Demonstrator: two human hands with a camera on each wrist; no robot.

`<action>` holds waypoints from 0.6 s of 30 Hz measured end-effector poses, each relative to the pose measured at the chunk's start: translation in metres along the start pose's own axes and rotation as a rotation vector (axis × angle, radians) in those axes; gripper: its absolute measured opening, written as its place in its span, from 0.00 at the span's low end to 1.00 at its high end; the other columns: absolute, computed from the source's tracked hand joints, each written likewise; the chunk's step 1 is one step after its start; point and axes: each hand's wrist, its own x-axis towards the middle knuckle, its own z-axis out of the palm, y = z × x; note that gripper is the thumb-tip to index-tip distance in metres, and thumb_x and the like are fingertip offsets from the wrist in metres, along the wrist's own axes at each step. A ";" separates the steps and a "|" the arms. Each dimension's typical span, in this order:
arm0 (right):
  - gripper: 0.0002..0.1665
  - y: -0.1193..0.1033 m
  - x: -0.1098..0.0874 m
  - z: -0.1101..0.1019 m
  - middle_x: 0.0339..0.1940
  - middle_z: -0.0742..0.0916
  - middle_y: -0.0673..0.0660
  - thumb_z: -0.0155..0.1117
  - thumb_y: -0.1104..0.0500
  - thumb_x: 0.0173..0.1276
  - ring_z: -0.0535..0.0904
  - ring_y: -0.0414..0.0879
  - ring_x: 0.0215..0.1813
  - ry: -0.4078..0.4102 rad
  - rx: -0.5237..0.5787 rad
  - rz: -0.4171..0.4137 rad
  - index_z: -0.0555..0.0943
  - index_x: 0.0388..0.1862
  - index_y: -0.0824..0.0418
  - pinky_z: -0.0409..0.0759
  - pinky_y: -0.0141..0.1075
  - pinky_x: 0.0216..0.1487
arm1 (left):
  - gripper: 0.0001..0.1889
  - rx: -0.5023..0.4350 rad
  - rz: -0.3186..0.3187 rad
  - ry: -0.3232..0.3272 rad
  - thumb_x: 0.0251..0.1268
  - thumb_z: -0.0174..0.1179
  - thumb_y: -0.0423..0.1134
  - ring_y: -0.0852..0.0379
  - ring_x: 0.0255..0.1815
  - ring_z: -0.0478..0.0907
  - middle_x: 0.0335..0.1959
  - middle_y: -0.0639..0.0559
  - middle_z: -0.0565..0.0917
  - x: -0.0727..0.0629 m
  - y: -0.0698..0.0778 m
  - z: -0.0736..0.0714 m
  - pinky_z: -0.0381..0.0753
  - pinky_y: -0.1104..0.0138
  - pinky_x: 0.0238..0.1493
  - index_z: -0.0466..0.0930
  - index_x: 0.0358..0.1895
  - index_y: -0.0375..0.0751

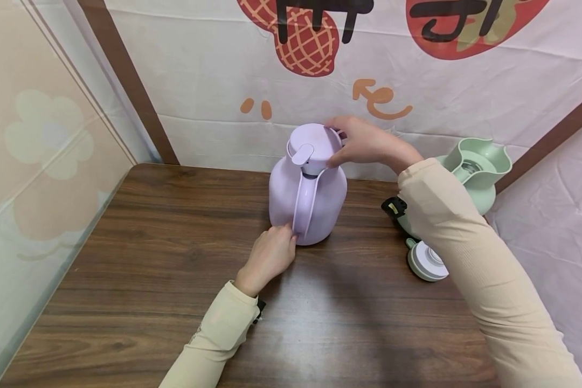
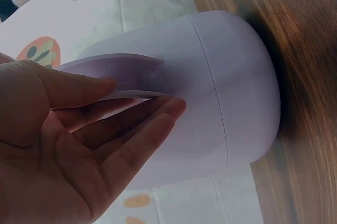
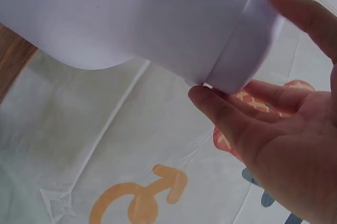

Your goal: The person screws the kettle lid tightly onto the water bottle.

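Observation:
A lilac thermos jug (image 1: 281, 194) stands upright on the wooden table, its handle (image 1: 305, 202) turned toward me. With my left hand (image 1: 270, 253) I pinch the lower part of that handle; the left wrist view has the thumb on one side of its edge and the fingers on the other. Up top, the lilac lid (image 1: 320, 137) sits in the jug's neck, its small lever (image 1: 303, 154) pointing toward the handle. My right hand (image 1: 368, 143) grips this lid from the right, thumb and fingers spread around its rim (image 3: 247, 50).
Behind my right forearm, a green jug (image 1: 485, 188) stands at the back right, its top without a lid. A green and white lid (image 1: 427, 262) lies on the table (image 1: 174, 280) in front of it. Printed cloth (image 1: 208, 75) hangs close behind the lilac jug.

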 end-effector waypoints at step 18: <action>0.39 0.010 0.002 -0.003 0.64 0.69 0.61 0.58 0.69 0.54 0.64 0.53 0.64 -0.014 0.042 -0.019 0.61 0.67 0.66 0.64 0.44 0.59 | 0.05 0.003 -0.002 0.012 0.56 0.57 0.29 0.40 0.25 0.79 0.22 0.39 0.79 0.001 -0.001 0.002 0.74 0.51 0.26 0.75 0.26 0.31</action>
